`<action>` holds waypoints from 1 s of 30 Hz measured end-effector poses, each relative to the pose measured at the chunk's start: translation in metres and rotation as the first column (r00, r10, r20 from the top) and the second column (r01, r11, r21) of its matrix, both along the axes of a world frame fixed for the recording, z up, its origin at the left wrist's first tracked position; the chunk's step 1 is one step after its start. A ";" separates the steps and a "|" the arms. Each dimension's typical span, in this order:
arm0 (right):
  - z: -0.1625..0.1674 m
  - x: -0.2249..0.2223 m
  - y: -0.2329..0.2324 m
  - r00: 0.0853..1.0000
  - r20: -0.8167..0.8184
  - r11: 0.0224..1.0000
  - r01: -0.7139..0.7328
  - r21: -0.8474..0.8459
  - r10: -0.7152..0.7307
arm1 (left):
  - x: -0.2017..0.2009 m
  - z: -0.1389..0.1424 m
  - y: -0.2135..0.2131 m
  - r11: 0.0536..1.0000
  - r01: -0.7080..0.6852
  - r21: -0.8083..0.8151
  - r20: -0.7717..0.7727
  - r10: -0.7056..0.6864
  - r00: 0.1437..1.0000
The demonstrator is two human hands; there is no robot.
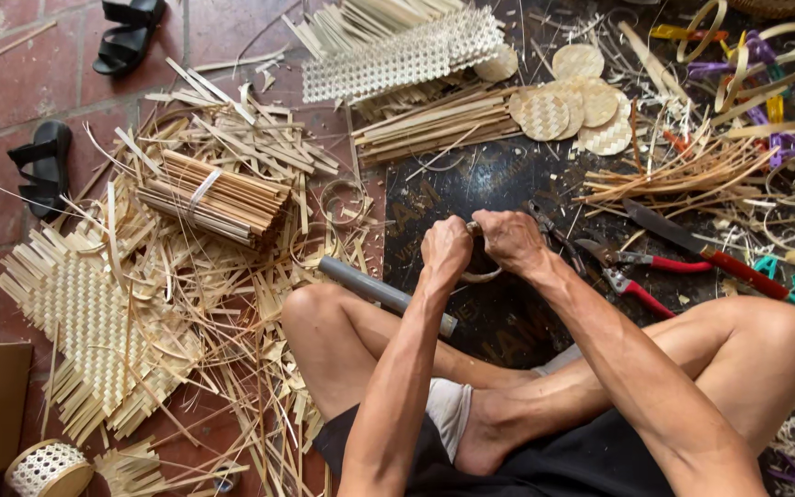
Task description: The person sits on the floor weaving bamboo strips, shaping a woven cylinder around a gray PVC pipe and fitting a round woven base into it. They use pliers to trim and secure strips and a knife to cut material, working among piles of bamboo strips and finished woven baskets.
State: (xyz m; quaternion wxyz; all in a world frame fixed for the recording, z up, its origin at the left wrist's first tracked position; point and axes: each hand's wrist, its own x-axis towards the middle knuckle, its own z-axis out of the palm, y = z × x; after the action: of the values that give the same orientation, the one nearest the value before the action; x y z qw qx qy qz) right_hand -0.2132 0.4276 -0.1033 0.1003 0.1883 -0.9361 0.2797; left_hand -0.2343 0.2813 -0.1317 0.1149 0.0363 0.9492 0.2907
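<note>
I sit cross-legged on the floor. My left hand [445,248] and my right hand [511,239] are closed side by side on a thin bamboo strip bent into a small ring [482,274], held just above a dark mat [499,179]. Only the lower arc of the ring and a short end between the thumbs show. A grey pipe [381,294] lies across my left knee, beneath the left forearm.
Red-handled shears [632,276] and a red-handled knife [701,247] lie right of my hands. Round woven discs [572,106], a tied bundle of sticks [213,195], a woven mat [85,313], loose strips, coloured clips [789,147] and black sandals [43,166] surround me.
</note>
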 end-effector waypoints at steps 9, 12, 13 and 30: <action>0.007 0.000 -0.004 0.973 0.182 0.950 0.085 0.299 -0.144 | 0.000 -0.001 0.002 1.000 -0.008 0.010 0.016 0.007 1.000; 0.009 0.002 -0.003 0.992 -0.126 0.981 0.001 0.192 0.024 | -0.002 -0.005 0.003 1.000 0.022 -0.005 -0.025 -0.022 0.999; 0.008 0.002 -0.004 0.953 -0.290 0.990 -0.055 0.133 0.092 | -0.002 -0.007 0.002 0.999 0.037 -0.013 -0.043 -0.037 0.998; 0.038 0.065 -0.007 0.955 -0.266 0.952 -0.049 0.302 0.134 | -0.006 -0.008 0.000 1.000 0.028 -0.007 -0.023 -0.028 0.999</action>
State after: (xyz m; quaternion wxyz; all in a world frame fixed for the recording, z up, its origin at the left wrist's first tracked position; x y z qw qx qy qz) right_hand -0.1486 0.4210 -0.0658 0.1912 0.2827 -0.9332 0.1129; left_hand -0.2398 0.2811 -0.1398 0.1078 0.0525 0.9508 0.2855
